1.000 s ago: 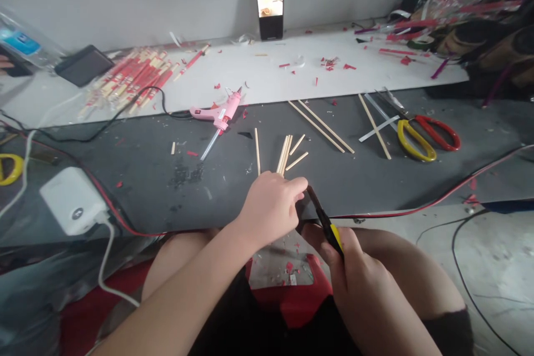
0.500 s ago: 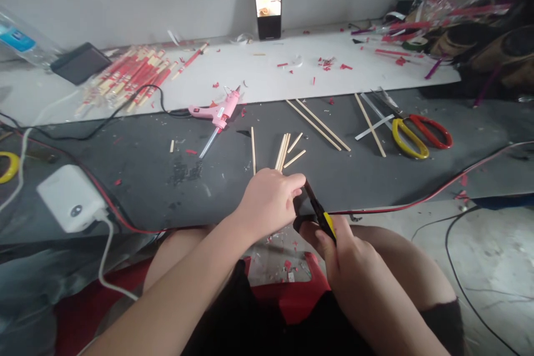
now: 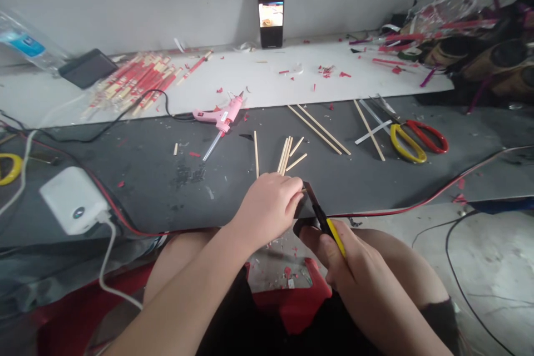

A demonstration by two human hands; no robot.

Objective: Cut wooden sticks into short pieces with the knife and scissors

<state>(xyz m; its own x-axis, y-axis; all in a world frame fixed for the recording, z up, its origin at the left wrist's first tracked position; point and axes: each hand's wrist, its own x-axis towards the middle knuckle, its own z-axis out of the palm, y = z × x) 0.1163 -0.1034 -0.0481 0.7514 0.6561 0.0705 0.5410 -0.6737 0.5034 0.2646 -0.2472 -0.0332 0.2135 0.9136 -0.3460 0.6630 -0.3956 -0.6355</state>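
Observation:
My left hand (image 3: 267, 208) is pinched shut over the end of a thin wooden stick (image 3: 302, 191), most of which it hides. My right hand (image 3: 359, 272) grips a cutter (image 3: 322, 221) with a yellow handle and a dark head, which sits right by my left fingertips. A dark finger loop shows below the head. Just beyond my left hand lies a small bunch of cut wooden sticks (image 3: 284, 156) on the grey board (image 3: 137, 189), with a lone stick (image 3: 256, 153) to its left.
A pink glue gun (image 3: 219, 121) and red-handled and yellow-handled scissors (image 3: 417, 142) lie on the board. Red-and-black cable (image 3: 417, 203) runs along its front edge. A white adapter (image 3: 73, 200) sits left; red-wrapped sticks (image 3: 133, 82) lie on the white sheet (image 3: 292, 80) behind.
The cutter's head now sits closer to my left fingertips, and more of its yellow handle shows. The whole view has shifted slightly.

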